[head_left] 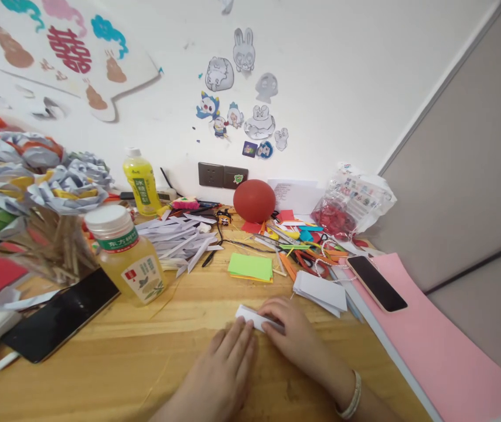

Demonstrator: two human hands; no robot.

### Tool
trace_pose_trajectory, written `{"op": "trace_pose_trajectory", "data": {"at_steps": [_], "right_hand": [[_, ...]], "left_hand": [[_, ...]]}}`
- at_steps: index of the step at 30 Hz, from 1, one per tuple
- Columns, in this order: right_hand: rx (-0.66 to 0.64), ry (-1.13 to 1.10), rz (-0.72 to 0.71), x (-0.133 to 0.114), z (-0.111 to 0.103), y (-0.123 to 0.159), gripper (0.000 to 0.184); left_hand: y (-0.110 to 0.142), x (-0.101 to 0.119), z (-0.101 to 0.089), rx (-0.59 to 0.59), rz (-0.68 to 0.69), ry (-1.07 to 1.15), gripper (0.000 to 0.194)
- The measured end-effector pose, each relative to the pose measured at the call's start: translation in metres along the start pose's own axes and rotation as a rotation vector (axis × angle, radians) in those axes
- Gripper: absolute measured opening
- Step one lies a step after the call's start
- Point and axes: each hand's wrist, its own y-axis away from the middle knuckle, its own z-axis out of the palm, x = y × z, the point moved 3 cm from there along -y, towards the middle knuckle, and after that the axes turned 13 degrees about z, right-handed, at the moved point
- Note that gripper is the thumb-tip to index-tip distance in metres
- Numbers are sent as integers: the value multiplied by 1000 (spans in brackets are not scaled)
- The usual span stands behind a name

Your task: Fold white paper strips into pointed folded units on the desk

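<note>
1 folded white paper strip (245, 313) is pressed on the table (180, 343) by the left hand (226, 363), laid flat with fingers extended; its right end is pinched by the curled right hand (296, 334). Green paper (250, 266) is stacked beyond, white sheets (320, 290) to the right, 2 bottles (142, 272) at left.

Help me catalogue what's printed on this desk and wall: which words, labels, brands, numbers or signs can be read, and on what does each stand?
"东方树叶": the green band on the front bottle.
"冰糖": the yellow bottle behind it; the characters below are less clear.
"囍": a red sign on the wall cut-out.
Too small or blurred: the front bottle's lower label, the printed sheet, the plastic bag.
No readable numbers.
</note>
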Motion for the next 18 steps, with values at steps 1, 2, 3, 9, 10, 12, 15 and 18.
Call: {"op": "trace_pose_trajectory", "data": {"at_steps": [1,2,3,9,10,12,15,18], "right_hand": [[-3,-20,8,0,1,0,13],[-10,-39,19,1,1,0,12],[-19,-54,30,1,2,0,12],[-27,-9,-11,-2,2,0,10],[-29,5,-20,-3,2,1,10],[-35,30,-28,-4,1,1,10],[-47,75,-33,-4,2,2,10],[-52,111,-44,-4,2,2,9]], "left_hand": [[0,1,1,2,-2,0,30],[1,2,1,1,-1,1,29],[1,3,3,-2,0,2,28],[2,4,9,-38,5,37,30],[3,4,10,-56,8,47,31],[3,4,10,-85,12,60,31],[4,5,10,-108,12,68,31],[4,6,9,-114,17,72,31]]}}
